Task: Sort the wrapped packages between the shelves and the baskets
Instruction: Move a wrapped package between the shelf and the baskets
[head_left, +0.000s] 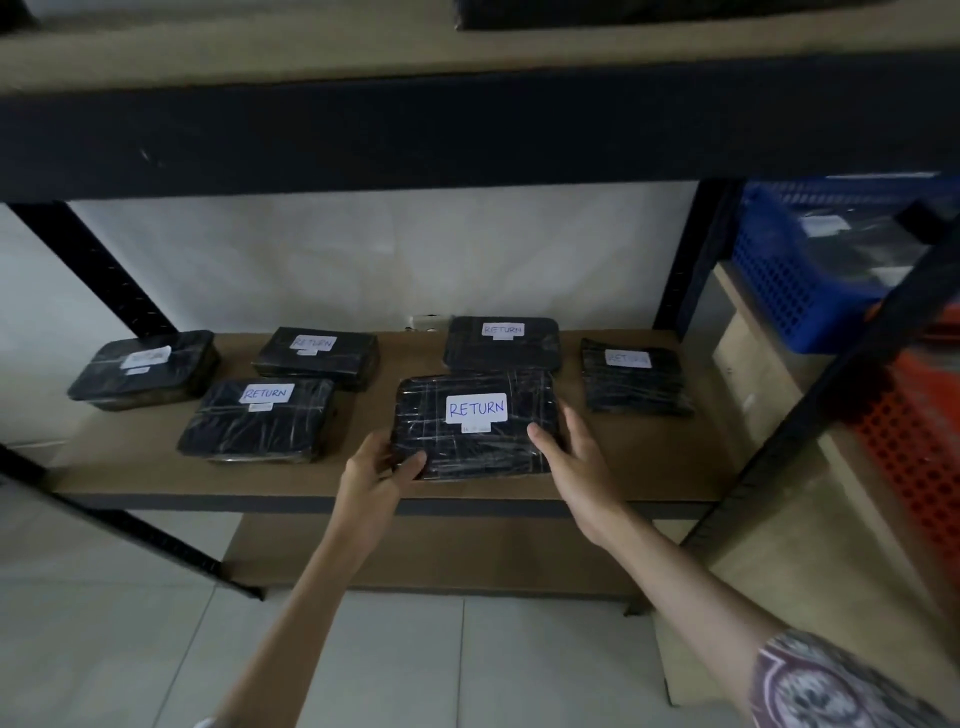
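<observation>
A black wrapped package (475, 447) with a white RETURN label lies near the front of the brown shelf board (639, 467). My left hand (382, 465) grips its near left corner, thumb on top. My right hand (569, 449) holds its right edge, thumb on the top face. Several other black packages with RETURN labels lie on the same shelf: one at far left (143, 371), one in front left (260, 421), one behind it (317, 356), one at the back centre (503, 345) and one at the right (634, 376).
A black shelf beam (467, 130) runs overhead. A blue basket (789, 280) holding wrapped packages and an orange basket (914, 457) stand on the neighbouring rack at right. A lower shelf board (441, 551) and white floor tiles lie below.
</observation>
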